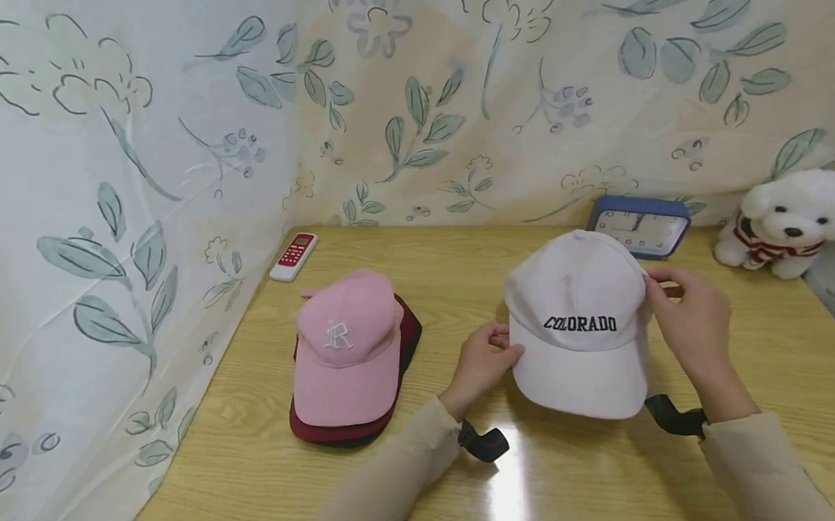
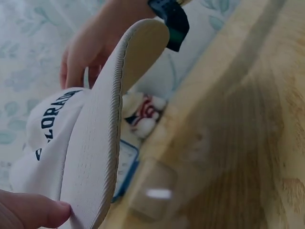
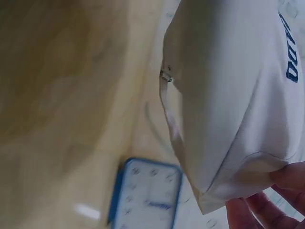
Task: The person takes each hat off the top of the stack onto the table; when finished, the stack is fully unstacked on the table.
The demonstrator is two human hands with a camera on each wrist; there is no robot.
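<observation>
The white cap was held just in front of the clock and a little to its left, so that part of the clock was hidden from the head view. The cap appeared to be raised off the table, its brim turned toward the wearer. Near one end of the brim, the cap was pinched by the left grip, the thumb laid on top; at the side of the crown nearest the clock, the fabric was pinched by the right grip.

Well to the left of the clock and nearer the wearer, a pink cap was stacked on a dark red cap. A remote was placed far to the clock's left, and a toy dog was seated to its right.

Several faults were judged possible. Because only the edges were held, the cap could be twisted or dropped if either pinch were loosened. The soft crown could be creased by uneven pulling. The clock could be knocked if the right grip were pushed backward, or snagged by the loose-hanging strap.
</observation>
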